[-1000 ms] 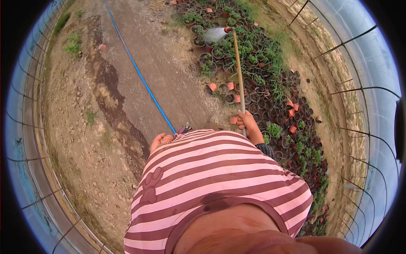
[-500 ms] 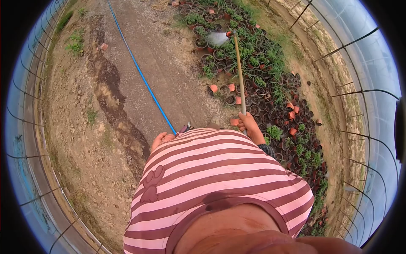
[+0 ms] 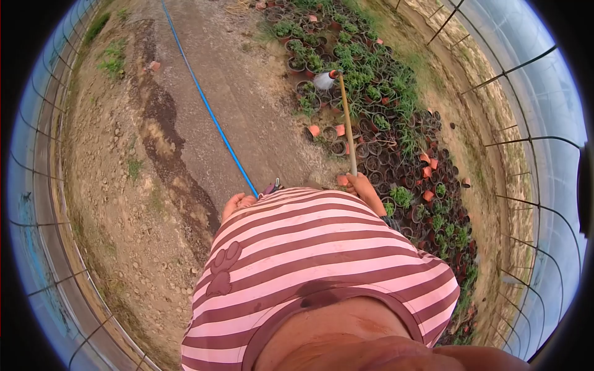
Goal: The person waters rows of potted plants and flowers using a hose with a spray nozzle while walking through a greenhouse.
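My right hand [image 3: 362,187] is closed round the lower end of a long tan watering wand [image 3: 347,117], partly hidden behind the striped shirt. The wand points away from me, over the potted plants [image 3: 371,93]. At its far tip an orange and black spray head [image 3: 335,74] throws a white fan of water [image 3: 323,80] to the left, over pots at the bed's edge. Low at my waist, my left hand [image 3: 236,203] has its fingers curled at the near end of a blue hose [image 3: 216,123]; the shirt hides part of the grip.
The blue hose runs far ahead along a dirt path [image 3: 247,105]. Orange-red pots [image 3: 427,195] and dark pots lie among the plants on the right. Bare, stony soil [image 3: 105,185] lies left. Curved metal ribs and plastic sheeting [image 3: 550,179] line both sides.
My right hand has drawn slightly nearer to me, and the spray head has come back towards me with it. The water now falls on nearer pots. My left hand has hardly moved.
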`<state>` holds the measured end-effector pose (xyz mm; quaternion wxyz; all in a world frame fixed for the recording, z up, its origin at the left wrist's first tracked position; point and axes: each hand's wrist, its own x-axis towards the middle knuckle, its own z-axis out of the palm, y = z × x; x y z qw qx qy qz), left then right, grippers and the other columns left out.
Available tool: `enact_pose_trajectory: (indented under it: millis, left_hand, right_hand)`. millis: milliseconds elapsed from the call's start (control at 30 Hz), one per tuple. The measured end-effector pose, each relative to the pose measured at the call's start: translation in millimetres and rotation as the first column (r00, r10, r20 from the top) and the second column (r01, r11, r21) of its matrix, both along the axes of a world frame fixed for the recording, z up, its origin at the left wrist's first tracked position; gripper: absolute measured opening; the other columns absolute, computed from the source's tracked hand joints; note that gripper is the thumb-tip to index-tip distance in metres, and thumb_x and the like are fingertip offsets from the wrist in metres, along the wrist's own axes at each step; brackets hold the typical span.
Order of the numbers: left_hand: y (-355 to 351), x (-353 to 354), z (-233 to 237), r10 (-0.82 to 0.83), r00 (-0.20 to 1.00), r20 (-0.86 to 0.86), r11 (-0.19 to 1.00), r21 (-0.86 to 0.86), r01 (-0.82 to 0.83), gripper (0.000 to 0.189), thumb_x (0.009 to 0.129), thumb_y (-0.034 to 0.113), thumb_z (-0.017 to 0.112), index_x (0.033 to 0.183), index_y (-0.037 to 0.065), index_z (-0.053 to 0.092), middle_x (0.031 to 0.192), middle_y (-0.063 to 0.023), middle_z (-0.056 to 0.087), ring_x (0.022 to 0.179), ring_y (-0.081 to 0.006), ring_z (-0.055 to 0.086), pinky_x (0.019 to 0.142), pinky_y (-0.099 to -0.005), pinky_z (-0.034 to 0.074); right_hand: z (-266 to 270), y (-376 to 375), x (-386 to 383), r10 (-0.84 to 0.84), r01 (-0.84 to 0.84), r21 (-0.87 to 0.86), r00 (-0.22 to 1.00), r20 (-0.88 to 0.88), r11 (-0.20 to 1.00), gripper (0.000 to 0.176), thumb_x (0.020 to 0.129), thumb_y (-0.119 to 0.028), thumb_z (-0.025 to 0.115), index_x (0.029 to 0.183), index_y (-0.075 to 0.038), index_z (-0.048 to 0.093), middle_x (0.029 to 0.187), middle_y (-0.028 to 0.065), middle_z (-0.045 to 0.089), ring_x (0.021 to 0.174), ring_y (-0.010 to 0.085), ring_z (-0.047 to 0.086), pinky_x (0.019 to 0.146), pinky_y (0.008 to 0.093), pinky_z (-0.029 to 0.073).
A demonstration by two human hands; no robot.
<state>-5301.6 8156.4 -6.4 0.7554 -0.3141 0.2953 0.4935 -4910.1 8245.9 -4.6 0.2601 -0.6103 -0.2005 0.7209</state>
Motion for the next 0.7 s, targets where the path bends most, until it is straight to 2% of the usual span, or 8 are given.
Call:
enact_pose_trajectory:
  millis: [100,200,267,333,400,467,600,700]
  left_hand:
    - [3,-5,-5,0.044,0.991,0.125,0.998,-0.042,-0.039,0.026,0.086,0.02,0.039,0.063,0.014,0.03,0.055,0.0047,0.028,0.047,-0.0091,0.03,0.045,-0.0258,0.028]
    - [4,-7,-13,0.016,0.997,0.077,0.999,-0.044,-0.013,0.027,0.086,0.021,0.04,0.063,0.014,0.03,0.054,0.0047,0.029,0.047,-0.0093,0.031,0.045,-0.026,0.028]
    - [3,-11,-14,0.02,0.988,0.152,0.999,-0.04,-0.014,0.026,0.086,0.021,0.041,0.063,0.014,0.03,0.054,0.0047,0.029,0.047,-0.0092,0.032,0.045,-0.0258,0.029]
    - [2,-19,-16,0.085,0.901,0.426,0.996,-0.066,-0.062,0.026,0.085,0.02,0.041,0.063,0.013,0.031,0.054,0.0048,0.029,0.047,-0.0091,0.033,0.045,-0.0255,0.03]
    - [-2,-20,-28,0.066,0.959,0.275,0.998,-0.03,-0.06,0.026,0.085,0.02,0.041,0.063,0.013,0.031,0.054,0.0052,0.029,0.047,-0.0086,0.032,0.045,-0.025,0.029]
    - [-5,-24,-44,0.072,0.962,0.263,0.997,-0.016,-0.071,0.026,0.085,0.019,0.041,0.063,0.013,0.031,0.054,0.0054,0.029,0.047,-0.0084,0.032,0.044,-0.0248,0.029]
    - [-4,-30,-49,0.109,0.917,0.385,0.994,-0.021,-0.11,0.026,0.086,0.02,0.041,0.063,0.013,0.031,0.054,0.0051,0.029,0.047,-0.0087,0.032,0.045,-0.0254,0.029]
    - [7,-23,-26,0.037,0.985,0.166,0.999,-0.031,-0.033,0.028,0.086,0.024,0.043,0.063,0.013,0.031,0.053,0.0041,0.029,0.048,-0.0098,0.033,0.048,-0.0266,0.031]
  right_hand:
    - [8,4,-6,-0.021,0.021,0.007,0.999,-0.041,1.0,0.019,0.091,-0.014,0.048,0.087,-0.011,0.029,0.065,-0.001,0.033,0.047,0.005,0.029,0.037,0.0208,0.025]
    - [25,7,-16,-0.014,0.014,0.025,1.0,-0.008,1.0,0.018,0.092,-0.015,0.047,0.088,-0.012,0.03,0.064,-0.0017,0.033,0.047,0.0046,0.029,0.037,0.0207,0.024]
    - [37,10,-23,-0.008,0.008,0.035,1.0,0.018,0.999,0.018,0.093,-0.016,0.046,0.089,-0.012,0.029,0.062,-0.0036,0.032,0.046,0.0038,0.028,0.037,0.02,0.024]
    - [43,14,-28,-0.008,0.008,0.043,1.0,0.002,0.999,0.018,0.093,-0.016,0.046,0.091,-0.012,0.029,0.063,-0.003,0.031,0.047,0.0038,0.027,0.037,0.0196,0.024]
    - [44,17,-30,-0.007,0.008,0.054,1.0,-0.003,0.999,0.017,0.093,-0.017,0.046,0.092,-0.012,0.03,0.065,-0.002,0.032,0.047,0.0042,0.028,0.037,0.02,0.024]
    - [44,21,-33,-0.007,0.007,0.065,1.0,0.004,0.998,0.017,0.092,-0.017,0.047,0.094,-0.011,0.031,0.066,-0.0007,0.034,0.047,0.005,0.029,0.038,0.0212,0.025]
    - [44,27,-36,0.006,-0.006,0.054,1.0,0.017,0.999,0.017,0.092,-0.017,0.047,0.095,-0.011,0.031,0.066,-0.0007,0.033,0.047,0.0052,0.029,0.037,0.0212,0.025]
    - [39,32,-37,0.036,-0.038,0.045,0.999,0.037,0.998,0.018,0.091,-0.018,0.048,0.095,-0.012,0.032,0.066,-0.0007,0.033,0.047,0.0054,0.031,0.037,0.021,0.025]
